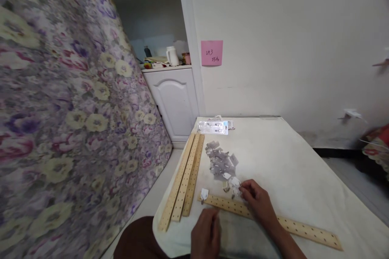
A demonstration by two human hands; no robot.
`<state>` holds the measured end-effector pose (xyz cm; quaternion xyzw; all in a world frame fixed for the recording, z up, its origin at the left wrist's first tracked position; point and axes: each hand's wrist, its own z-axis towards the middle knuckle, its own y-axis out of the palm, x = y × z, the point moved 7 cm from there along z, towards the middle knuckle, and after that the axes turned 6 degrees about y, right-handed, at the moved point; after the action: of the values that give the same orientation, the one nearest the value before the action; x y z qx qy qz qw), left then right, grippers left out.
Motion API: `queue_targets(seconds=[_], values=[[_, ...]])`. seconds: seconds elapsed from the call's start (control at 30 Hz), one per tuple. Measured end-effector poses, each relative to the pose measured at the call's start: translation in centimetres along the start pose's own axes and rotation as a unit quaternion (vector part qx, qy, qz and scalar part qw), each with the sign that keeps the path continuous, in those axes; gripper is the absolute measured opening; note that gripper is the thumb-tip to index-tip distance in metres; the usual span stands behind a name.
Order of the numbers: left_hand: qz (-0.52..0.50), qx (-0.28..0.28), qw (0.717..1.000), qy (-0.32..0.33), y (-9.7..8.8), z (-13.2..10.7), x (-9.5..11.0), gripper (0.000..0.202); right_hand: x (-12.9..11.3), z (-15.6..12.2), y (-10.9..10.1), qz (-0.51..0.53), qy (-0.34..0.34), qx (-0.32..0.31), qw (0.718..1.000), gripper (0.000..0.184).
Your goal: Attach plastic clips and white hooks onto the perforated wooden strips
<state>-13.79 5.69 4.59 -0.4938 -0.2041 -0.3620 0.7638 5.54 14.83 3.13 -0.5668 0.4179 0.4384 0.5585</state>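
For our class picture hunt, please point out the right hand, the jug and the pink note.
Right hand [255, 197]: head view, back of the hand.
Jug [173, 57]: head view, middle of its body.
Pink note [212, 53]: head view, middle of the sheet.

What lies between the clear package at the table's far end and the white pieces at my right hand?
In the head view, a heap of small greyish pieces lies between the clear package and the white pieces.
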Motion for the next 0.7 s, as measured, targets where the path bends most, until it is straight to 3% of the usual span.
queue_targets(seconds=[0.1, 0.17, 0.3, 0.4, 0.53, 0.7], values=[[-0.009, -0.044, 0.995, 0.09, 2.3, -0.5, 2.1, 0.021, 0.3, 0.1, -0.1, 0.032, 0.01, -0.014, 0.999, 0.027], [-0.018, -0.057, 0.993, 0.104, 3.3, -0.6, 2.8, 0.021, 0.1, 0.0, -0.2, 0.028, 0.009, -0.025, 0.999, 0.029], [-0.104, -0.041, 0.994, 0.006, 3.2, -0.1, 2.6, 0.023, -0.9, -1.0, 0.1, 0.005, -0.01, -0.024, 1.0, 0.028], [-0.187, -0.012, 0.979, -0.081, 2.6, 0.4, 2.0, 0.029, -1.5, -2.2, 1.8, 0.014, -0.02, -0.049, 0.998, 0.025], [-0.3, 0.014, 0.931, -0.209, 3.3, 0.0, 0.2, 0.042, -1.8, -3.8, 4.2, 0.028, -0.045, -0.087, 0.995, 0.022], [-0.377, 0.035, 0.883, -0.276, 4.6, -0.6, -1.2, 0.045, -2.1, -4.5, 4.5, 0.019, -0.069, -0.078, 0.994, 0.011]])
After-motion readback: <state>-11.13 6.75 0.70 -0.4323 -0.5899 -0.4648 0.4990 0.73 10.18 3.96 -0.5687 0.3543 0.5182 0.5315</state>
